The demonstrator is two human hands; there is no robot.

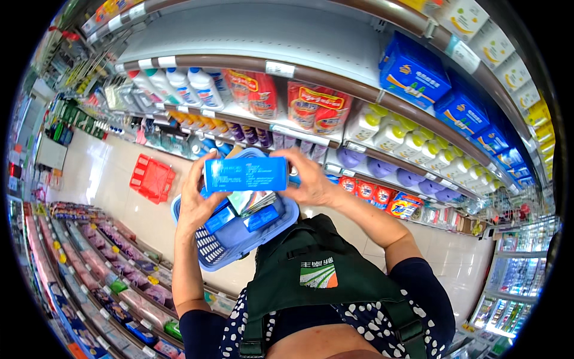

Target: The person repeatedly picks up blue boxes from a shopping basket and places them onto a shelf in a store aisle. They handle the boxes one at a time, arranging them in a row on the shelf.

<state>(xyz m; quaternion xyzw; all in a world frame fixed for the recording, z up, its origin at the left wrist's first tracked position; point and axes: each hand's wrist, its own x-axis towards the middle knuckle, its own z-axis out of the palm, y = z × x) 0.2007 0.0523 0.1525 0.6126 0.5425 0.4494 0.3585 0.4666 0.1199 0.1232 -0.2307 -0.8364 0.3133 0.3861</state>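
Note:
Between my two hands is a blue box [246,174] with small white print on the side facing up, held level by its ends. My left hand [197,200] grips its left end, fingers behind and thumb along the lower edge. The right end sits in my right hand [308,178], fingers curled over the top corner and thumb below. Beneath the box stands a blue plastic basket [224,254] with slotted sides. Inside it lie more blue boxes [263,219] and some flat printed packs [254,202], partly hidden by the held box.
A red plastic crate [152,178] lies on the tiled floor to the left. Ahead, shelves hold white bottles [203,88], red pouches [317,107], lime-capped bottles [397,136] and large blue cartons [412,70]. Another low rack [113,272] with packaged goods runs along the lower left.

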